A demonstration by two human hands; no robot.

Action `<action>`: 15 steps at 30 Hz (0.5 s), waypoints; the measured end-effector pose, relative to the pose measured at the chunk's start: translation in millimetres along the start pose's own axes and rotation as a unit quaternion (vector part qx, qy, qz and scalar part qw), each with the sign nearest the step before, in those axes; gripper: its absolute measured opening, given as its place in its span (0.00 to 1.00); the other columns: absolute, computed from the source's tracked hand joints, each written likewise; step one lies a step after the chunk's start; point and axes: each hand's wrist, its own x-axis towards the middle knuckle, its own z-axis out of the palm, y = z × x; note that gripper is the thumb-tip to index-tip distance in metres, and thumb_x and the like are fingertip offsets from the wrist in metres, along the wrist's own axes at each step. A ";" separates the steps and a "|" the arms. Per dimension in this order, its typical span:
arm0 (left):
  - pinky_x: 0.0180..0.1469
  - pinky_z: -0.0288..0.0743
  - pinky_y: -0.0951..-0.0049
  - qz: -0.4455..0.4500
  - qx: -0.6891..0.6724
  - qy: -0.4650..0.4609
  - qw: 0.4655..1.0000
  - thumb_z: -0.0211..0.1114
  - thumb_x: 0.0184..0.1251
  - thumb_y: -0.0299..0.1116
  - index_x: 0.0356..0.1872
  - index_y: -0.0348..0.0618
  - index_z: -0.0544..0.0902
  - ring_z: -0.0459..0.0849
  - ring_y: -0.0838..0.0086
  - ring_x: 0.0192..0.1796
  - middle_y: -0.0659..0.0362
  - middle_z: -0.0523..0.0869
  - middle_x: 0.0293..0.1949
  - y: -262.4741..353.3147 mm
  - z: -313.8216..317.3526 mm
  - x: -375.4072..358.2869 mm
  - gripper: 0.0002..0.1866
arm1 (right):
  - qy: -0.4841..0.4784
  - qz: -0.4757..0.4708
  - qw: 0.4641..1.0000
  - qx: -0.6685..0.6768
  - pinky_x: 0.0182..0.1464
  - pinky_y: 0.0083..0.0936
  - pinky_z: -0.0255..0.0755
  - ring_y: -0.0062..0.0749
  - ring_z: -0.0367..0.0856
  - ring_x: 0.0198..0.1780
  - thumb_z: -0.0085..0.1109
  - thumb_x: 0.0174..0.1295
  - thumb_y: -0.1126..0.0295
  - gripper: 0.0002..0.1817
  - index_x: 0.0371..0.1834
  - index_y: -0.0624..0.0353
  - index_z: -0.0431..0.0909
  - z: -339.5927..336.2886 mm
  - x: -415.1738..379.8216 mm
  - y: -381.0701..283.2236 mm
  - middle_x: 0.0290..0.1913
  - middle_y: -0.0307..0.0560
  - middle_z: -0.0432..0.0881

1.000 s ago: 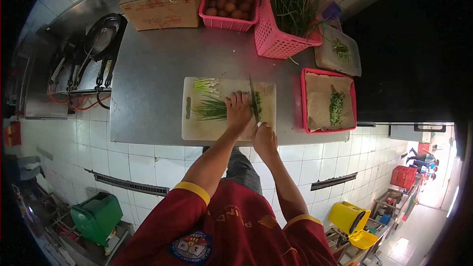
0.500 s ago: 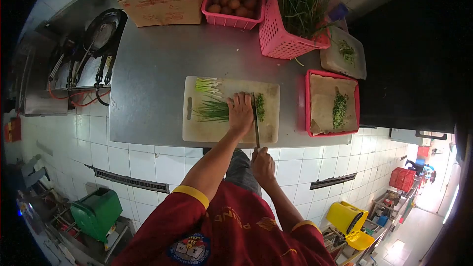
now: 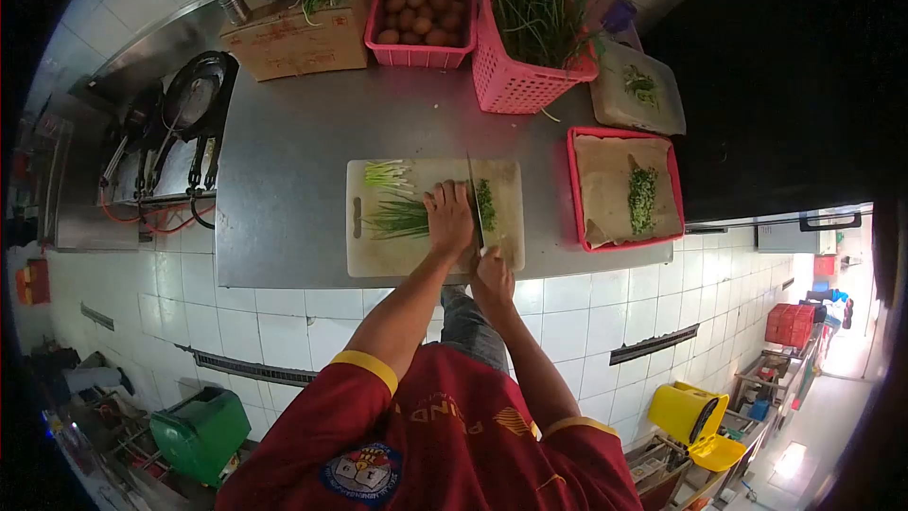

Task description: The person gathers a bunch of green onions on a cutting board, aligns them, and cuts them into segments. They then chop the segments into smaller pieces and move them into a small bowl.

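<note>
Knife (image 3: pixel 475 197) farther forward, its handle inside the right grip (image 3: pixel 494 276).

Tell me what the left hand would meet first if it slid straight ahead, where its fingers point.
Likely the pink egg basket, beyond the cutting board and metal table from the left hand, though depth is hard to judge.

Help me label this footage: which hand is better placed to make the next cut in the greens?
Probably the right hand: it holds the knife beside the chopped pieces, while the left hand covers the long green stalks.
</note>
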 end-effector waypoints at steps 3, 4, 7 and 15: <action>0.65 0.57 0.42 0.005 0.003 0.029 1.000 0.57 0.69 0.29 0.55 0.41 0.67 0.68 0.53 0.62 0.48 0.71 0.55 1.2 -3.5 0.6 0.16 | 0.011 -0.002 1.000 0.005 0.48 0.51 0.79 0.65 0.85 0.44 0.48 0.72 0.59 0.18 0.45 0.68 0.69 -1.8 -9.2 1.1 0.37 0.69 0.85; 0.65 0.57 0.42 0.005 -0.001 0.022 1.000 0.57 0.69 0.28 0.56 0.41 0.67 0.68 0.53 0.62 0.48 0.71 0.55 0.4 -3.8 0.0 0.16 | 0.012 0.005 1.000 0.004 0.48 0.51 0.79 0.65 0.85 0.44 0.48 0.71 0.59 0.18 0.45 0.68 0.69 -2.6 -17.5 1.6 0.37 0.69 0.85; 0.65 0.57 0.42 0.005 -0.009 0.015 1.000 0.57 0.69 0.28 0.56 0.41 0.66 0.68 0.53 0.63 0.48 0.71 0.54 1.4 -2.8 2.5 0.17 | -0.013 0.019 1.000 -0.021 0.47 0.53 0.79 0.65 0.85 0.43 0.49 0.71 0.58 0.19 0.44 0.68 0.70 3.5 -33.2 9.9 0.38 0.70 0.85; 0.65 0.57 0.44 0.014 0.014 0.017 1.000 0.57 0.68 0.32 0.57 0.40 0.67 0.69 0.52 0.60 0.48 0.72 0.55 2.1 -6.7 -0.9 0.19 | 0.098 -0.060 0.993 0.033 0.39 0.57 0.77 0.70 0.83 0.36 0.52 0.71 0.57 0.19 0.44 0.67 0.72 -13.4 3.3 9.9 0.32 0.73 0.83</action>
